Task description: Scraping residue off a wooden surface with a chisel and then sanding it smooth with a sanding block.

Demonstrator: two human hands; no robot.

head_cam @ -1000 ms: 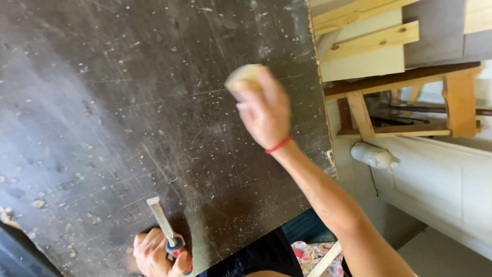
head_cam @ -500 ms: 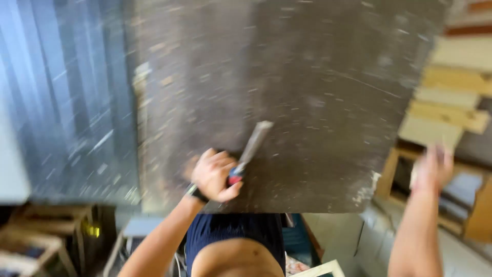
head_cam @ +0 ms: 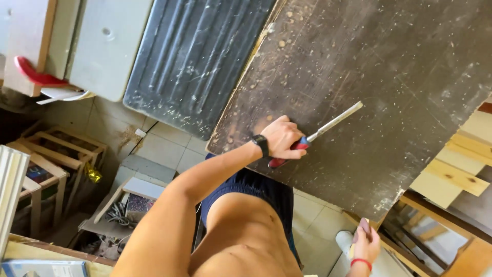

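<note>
A: Gripping the red-handled steel chisel (head_cam: 313,134), left hand (head_cam: 281,138) clamped on its handle, blade lying flat on the dark scratched wooden board (head_cam: 389,61), long axis up-right away from the body
B: Right hand (head_cam: 365,245)?
A: Low off the board's near edge, well apart, curled round something small, can't tell what

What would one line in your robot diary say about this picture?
left hand: grips red-handled chisel, blade flat on dark workbench | right hand: low beside bench, holds small block | sawdust scattered on bench
</note>
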